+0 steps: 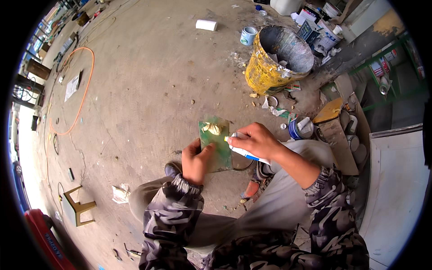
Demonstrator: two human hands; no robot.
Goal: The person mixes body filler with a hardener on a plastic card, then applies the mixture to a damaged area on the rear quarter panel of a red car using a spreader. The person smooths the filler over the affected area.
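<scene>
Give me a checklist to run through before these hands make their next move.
1. Left hand has a grip on the green board: ok, it holds the near left part.
2. Cream paste is on the board: ok, a dab sits on its far part.
3. Right hand holds the white and blue tube: ok.
4. Tube's tip is directed at the board: ok.
5. Tip is uncapped: cannot tell, too small to make out.
6. Yellow bucket stands apart from both hands: ok.
</scene>
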